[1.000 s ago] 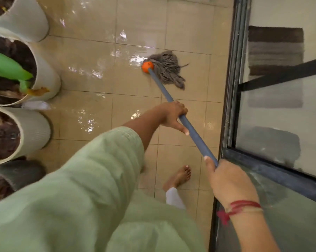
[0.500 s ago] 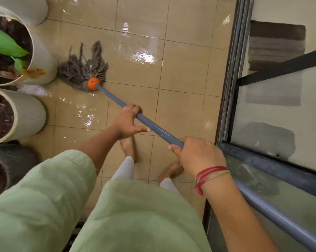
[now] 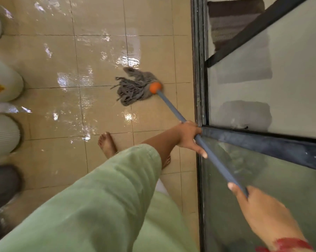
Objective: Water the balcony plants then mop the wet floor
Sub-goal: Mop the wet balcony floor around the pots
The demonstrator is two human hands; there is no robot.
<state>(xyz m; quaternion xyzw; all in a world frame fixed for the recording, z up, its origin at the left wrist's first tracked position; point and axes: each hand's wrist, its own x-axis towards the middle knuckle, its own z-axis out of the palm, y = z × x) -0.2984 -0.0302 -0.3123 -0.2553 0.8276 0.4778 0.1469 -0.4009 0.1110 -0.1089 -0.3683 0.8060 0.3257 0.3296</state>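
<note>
Right hand (image 3: 262,213) was nearest, at the top end of the mop handle (image 3: 173,108). Thumb laid along it, fingers tucked underneath where I couldn't see them, hand blurred. Read as a firm grip. Red thread (image 3: 288,242) on that wrist. Green sleeve (image 3: 99,197) filled the foreground.

Left hand (image 3: 189,137) sat further down the handle, fingers curled round it, thumb lying back along it toward the body. Hands well apart, both close to the door frame (image 3: 199,70). One bare foot (image 3: 107,144) was flat on the tile just left of that arm.

The handle ran forward and down to an orange collar (image 3: 155,87). The mop head (image 3: 135,88) lay on the floor (image 3: 102,51), strings splayed left, near the door track.

Handling, my read:
- Handle is stiff, light and smooth, probably slick in wet palms, so full wraps rather than fingertips.
- Head is soft, floppy and soaked. That's where the weight and drag sit.
- Wide hand spacing looked right: top hand steers, lower hand presses.
- No reason to touch the strings except to wring.

Beyond the head the tiles were glossy with puddles, mostly centre and left toward the pots (image 3: 6,82) at the left edge. Plenty left to mop, I'd say. Wet tile plus bare feet is a slip risk. A striped mat (image 3: 231,20) showed through the glass, far right.
</note>
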